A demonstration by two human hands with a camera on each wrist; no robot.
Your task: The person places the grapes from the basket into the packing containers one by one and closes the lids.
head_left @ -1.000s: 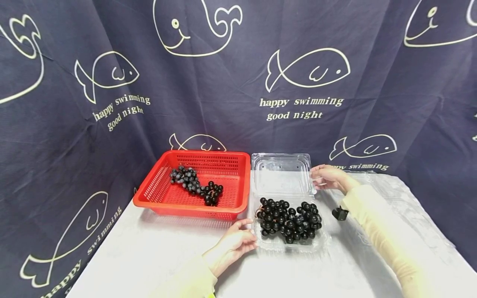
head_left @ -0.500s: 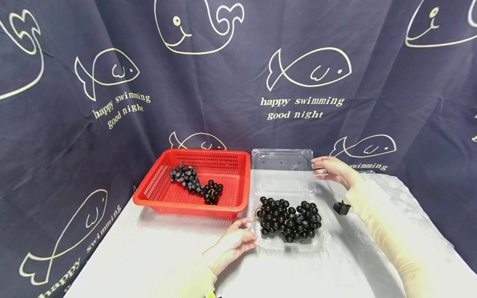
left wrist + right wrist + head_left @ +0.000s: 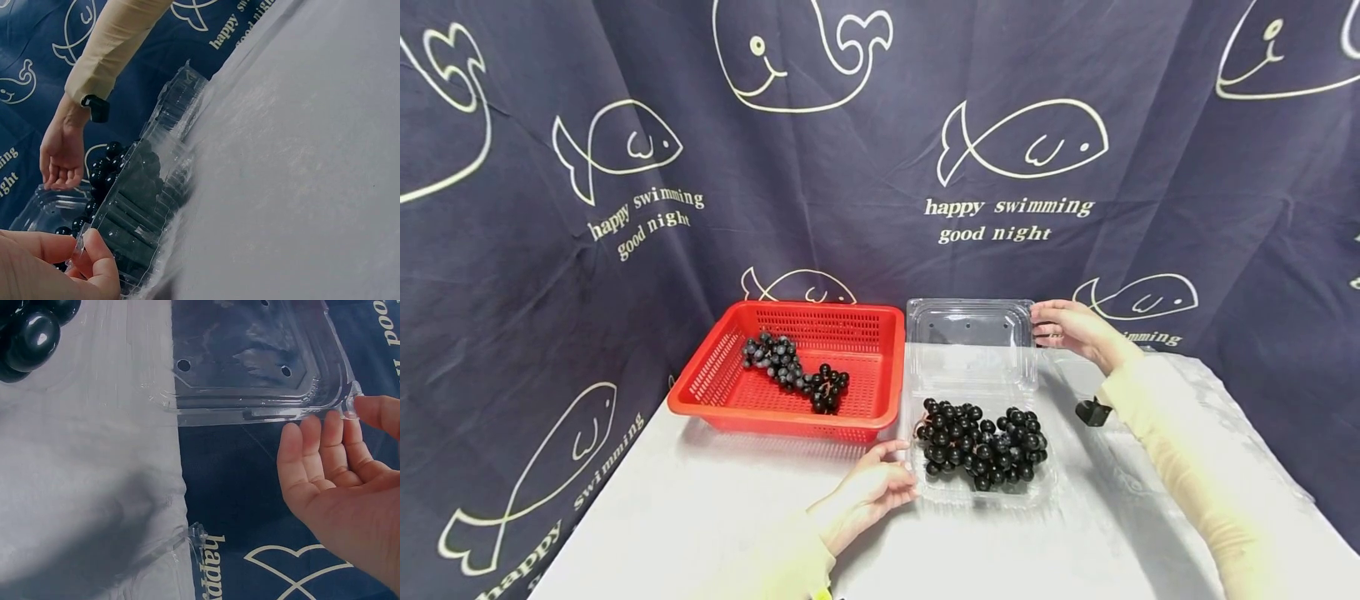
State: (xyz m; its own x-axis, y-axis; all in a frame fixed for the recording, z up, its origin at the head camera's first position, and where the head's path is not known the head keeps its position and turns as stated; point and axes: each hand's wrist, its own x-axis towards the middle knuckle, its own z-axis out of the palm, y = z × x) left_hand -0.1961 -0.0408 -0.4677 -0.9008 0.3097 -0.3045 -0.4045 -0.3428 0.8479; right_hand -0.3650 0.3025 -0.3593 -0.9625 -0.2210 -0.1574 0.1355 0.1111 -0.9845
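Observation:
A clear plastic clamshell box (image 3: 985,498) stands on the table with its lid (image 3: 970,362) tilted up at the back. Dark grapes (image 3: 981,446) fill much of its base. My left hand (image 3: 868,492) pinches the box's left rim between thumb and fingers, plainest in the left wrist view. At the lid's right edge is my right hand (image 3: 1075,329). In the right wrist view its thumb meets the lid's corner from one side, and the fingertips (image 3: 291,437) lie along the edge from the other.
Left of the box sits a red perforated basket (image 3: 782,421) with more dark grapes (image 3: 778,362) in it. Another clear plastic piece (image 3: 197,534) lies near the table's edge in the right wrist view. A patterned dark cloth (image 3: 850,200) hangs behind the table.
My right hand has moved up and slightly right along with the lid, which now stands higher. The left hand, the box base and the grapes keep their places.

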